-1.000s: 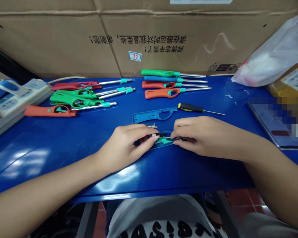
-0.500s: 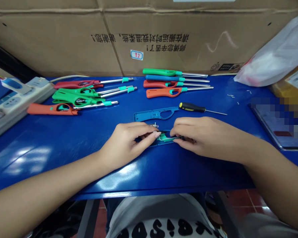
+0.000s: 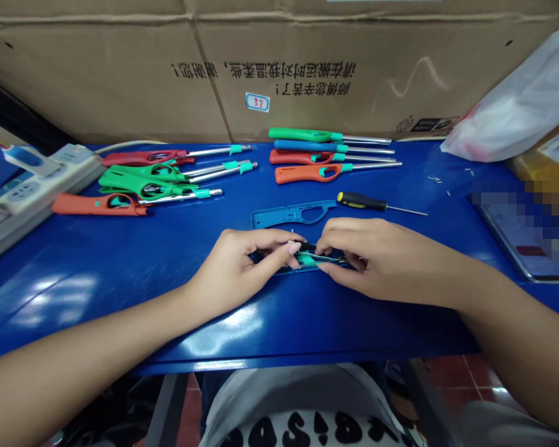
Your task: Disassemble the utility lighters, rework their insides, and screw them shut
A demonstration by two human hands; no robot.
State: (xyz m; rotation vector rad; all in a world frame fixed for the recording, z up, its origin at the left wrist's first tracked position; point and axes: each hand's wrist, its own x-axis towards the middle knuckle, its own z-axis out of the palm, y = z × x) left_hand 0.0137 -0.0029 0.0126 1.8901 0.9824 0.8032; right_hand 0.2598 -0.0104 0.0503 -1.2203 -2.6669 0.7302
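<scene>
A blue lighter half-shell (image 3: 286, 270) lies open side up on the table, partly covered by my hands, with a green trigger (image 3: 306, 259) in it. My left hand (image 3: 249, 257) pinches a small black part (image 3: 306, 246) above the shell between thumb and fingertips. From there a thin pale wire (image 3: 323, 256) runs right toward my right hand (image 3: 361, 251). The fingers of that hand are curled at the right end of the shell, fingertips beside the black part and wire; what they grip is hidden. Behind my hands lies the matching blue half-shell (image 3: 279, 216).
A screwdriver (image 3: 361, 201) touches the loose half-shell. Assembled lighters (image 3: 307, 174) lie at the back; several partly open ones (image 3: 140, 180) are at left. A power strip (image 3: 32, 186) borders the left, a phone (image 3: 522, 242) the right. A cardboard box (image 3: 135, 81) stands behind.
My right fingertips have shifted slightly left, closer to the black part. The black part now shows more between both hands, and my left fingers cover the small metal piece behind it.
</scene>
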